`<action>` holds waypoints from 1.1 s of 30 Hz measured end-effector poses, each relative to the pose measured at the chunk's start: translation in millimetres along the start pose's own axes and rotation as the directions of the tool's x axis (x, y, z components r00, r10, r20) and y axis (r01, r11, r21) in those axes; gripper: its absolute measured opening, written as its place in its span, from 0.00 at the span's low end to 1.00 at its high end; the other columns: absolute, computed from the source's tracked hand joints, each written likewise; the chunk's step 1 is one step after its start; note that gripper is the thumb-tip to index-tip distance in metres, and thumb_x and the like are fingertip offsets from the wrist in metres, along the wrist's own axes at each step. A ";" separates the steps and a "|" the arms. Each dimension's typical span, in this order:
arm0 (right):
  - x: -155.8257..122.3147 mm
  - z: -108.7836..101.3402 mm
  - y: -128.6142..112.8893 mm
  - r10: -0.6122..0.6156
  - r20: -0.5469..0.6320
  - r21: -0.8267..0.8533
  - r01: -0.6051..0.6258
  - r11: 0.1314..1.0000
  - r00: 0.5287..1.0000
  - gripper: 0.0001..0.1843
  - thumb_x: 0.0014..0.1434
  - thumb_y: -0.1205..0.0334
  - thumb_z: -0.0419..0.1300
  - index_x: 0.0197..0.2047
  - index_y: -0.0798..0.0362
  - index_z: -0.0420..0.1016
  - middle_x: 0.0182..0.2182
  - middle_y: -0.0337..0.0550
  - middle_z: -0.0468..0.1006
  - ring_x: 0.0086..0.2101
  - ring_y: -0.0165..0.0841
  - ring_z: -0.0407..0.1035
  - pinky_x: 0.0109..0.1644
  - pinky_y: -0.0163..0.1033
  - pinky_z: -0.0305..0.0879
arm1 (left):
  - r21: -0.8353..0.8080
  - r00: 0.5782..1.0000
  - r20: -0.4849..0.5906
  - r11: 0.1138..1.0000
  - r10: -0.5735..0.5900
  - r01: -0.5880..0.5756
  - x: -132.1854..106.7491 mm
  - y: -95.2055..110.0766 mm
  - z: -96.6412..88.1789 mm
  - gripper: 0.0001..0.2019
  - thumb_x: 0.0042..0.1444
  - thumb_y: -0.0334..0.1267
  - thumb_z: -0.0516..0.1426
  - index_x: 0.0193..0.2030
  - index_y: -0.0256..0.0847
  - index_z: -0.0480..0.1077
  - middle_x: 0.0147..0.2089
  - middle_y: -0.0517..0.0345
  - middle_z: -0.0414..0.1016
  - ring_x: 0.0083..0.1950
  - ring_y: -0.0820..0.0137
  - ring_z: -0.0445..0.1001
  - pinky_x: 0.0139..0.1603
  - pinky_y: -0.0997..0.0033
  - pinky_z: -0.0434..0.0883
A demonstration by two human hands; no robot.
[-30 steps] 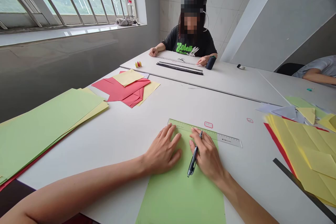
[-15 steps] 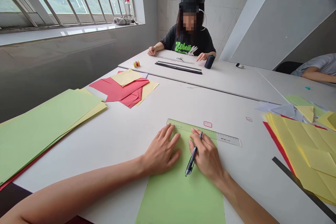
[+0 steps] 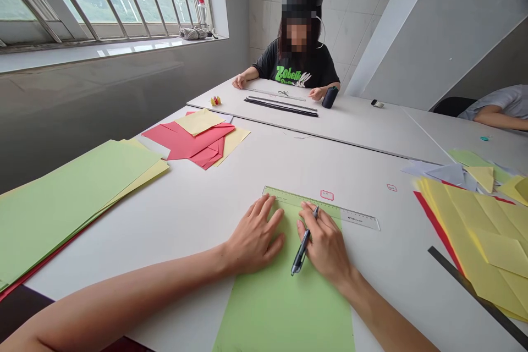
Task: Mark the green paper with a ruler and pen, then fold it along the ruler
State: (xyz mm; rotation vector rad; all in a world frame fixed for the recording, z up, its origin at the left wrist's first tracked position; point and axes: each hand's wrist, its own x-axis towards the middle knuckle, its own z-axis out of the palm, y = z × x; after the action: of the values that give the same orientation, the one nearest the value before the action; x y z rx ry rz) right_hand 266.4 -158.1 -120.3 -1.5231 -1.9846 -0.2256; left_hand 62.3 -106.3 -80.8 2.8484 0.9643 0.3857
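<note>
A long green paper sheet (image 3: 284, 308) lies on the white table, with a clear plastic ruler (image 3: 355, 216) across its far end. My left hand (image 3: 256, 239) rests flat on the sheet, fingers spread, its tips at the ruler's lower edge. My right hand (image 3: 325, 247) sits just beside it, also on the sheet, and grips a black and silver pen (image 3: 302, 252). The pen's lower end points back towards me, and its upper end stands out between my fingers. The pen's tip is hidden or too small to tell.
Stacked green and yellow sheets (image 3: 70, 201) lie to the left, folded red and yellow papers (image 3: 185, 140) ahead, and folded yellow sheets (image 3: 474, 231) to the right beside a black metal ruler (image 3: 474, 290). A co-worker (image 3: 297, 60) sits across at a second table.
The view has shifted slightly. My hands, the pen and the ruler stay nearly in the same place on the green sheet.
</note>
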 end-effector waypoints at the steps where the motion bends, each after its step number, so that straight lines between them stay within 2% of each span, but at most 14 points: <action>1: 0.1 -0.2 -0.1 0.000 0.004 -0.002 0.000 1.000 1.000 0.11 0.66 0.69 0.55 0.51 0.54 0.71 0.50 0.55 0.79 0.55 0.46 0.71 0.54 0.51 0.73 | 0.000 1.000 -0.002 1.000 -0.001 0.001 0.2 0.0 -0.2 0.19 0.64 0.41 0.52 0.58 0.33 0.64 0.67 0.33 0.58 0.71 0.43 0.55 0.67 0.42 0.63; 16: 1.6 -0.1 -1.1 -0.013 -0.004 -0.023 0.013 1.000 1.000 0.10 0.66 0.69 0.55 0.50 0.55 0.71 0.52 0.56 0.78 0.55 0.46 0.71 0.54 0.51 0.73 | -0.031 0.999 -0.035 0.999 0.011 -0.012 -0.5 -0.7 -0.3 0.19 0.64 0.41 0.53 0.59 0.35 0.64 0.67 0.34 0.60 0.71 0.44 0.57 0.66 0.41 0.64; 26: 1.3 1.1 -1.5 -0.014 -0.009 -0.033 0.013 0.999 1.000 0.11 0.66 0.68 0.54 0.51 0.54 0.71 0.50 0.55 0.80 0.55 0.46 0.72 0.54 0.52 0.74 | 0.011 1.000 -0.004 1.000 0.017 -0.017 4.4 -5.8 1.4 0.31 0.64 0.46 0.51 0.69 0.29 0.56 0.64 0.33 0.62 0.67 0.44 0.60 0.66 0.44 0.63; 33: 1.5 0.6 -1.7 -0.018 -0.007 -0.043 0.018 0.999 1.000 0.09 0.66 0.68 0.54 0.49 0.53 0.71 0.51 0.55 0.79 0.55 0.46 0.71 0.54 0.52 0.73 | 0.010 0.999 -0.027 1.000 0.026 -0.026 6.2 -6.5 3.0 0.30 0.63 0.47 0.51 0.67 0.30 0.60 0.62 0.34 0.63 0.64 0.46 0.62 0.63 0.45 0.64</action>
State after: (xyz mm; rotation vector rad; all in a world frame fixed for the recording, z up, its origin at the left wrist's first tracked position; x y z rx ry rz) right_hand 264.4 -157.1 -119.5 -1.5296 -2.0005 -0.2831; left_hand 64.0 -97.5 -83.7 2.8737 0.9372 0.4243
